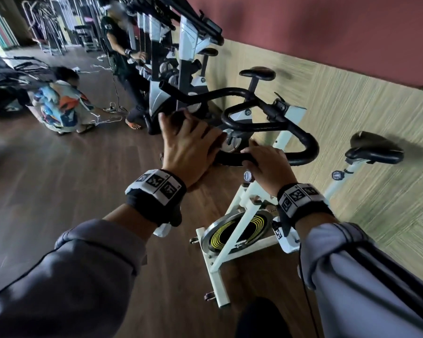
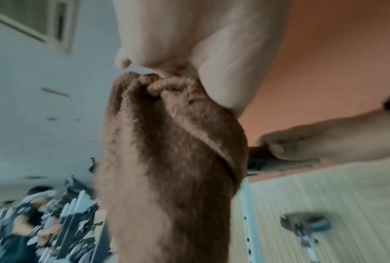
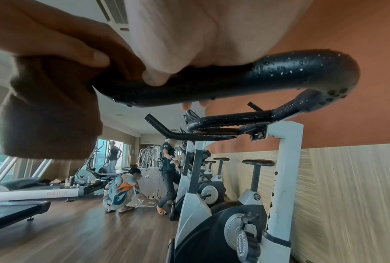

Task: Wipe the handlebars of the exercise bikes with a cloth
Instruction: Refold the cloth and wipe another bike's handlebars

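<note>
Wiping is underway on the near white bike: the left hand (image 1: 189, 145) grips a bunched brown cloth (image 2: 167, 160) clamped over the near end of the black handlebar (image 1: 300, 145), thumb and fingers closed around the fabric. The right hand (image 1: 266, 164) is just to the right of it, fingers curled over the same bar, steadying it I'd guess. Water droplets (image 3: 286, 67) sit all over the grip in the right wrist view, so most of the bar looks unwiped. My read is the next move needs the right hand out of the way, so the cloth can slide right along the curve toward the far loop. More bikes (image 1: 195, 45) stand further along the wall, and those handlebars look untouched.
</note>
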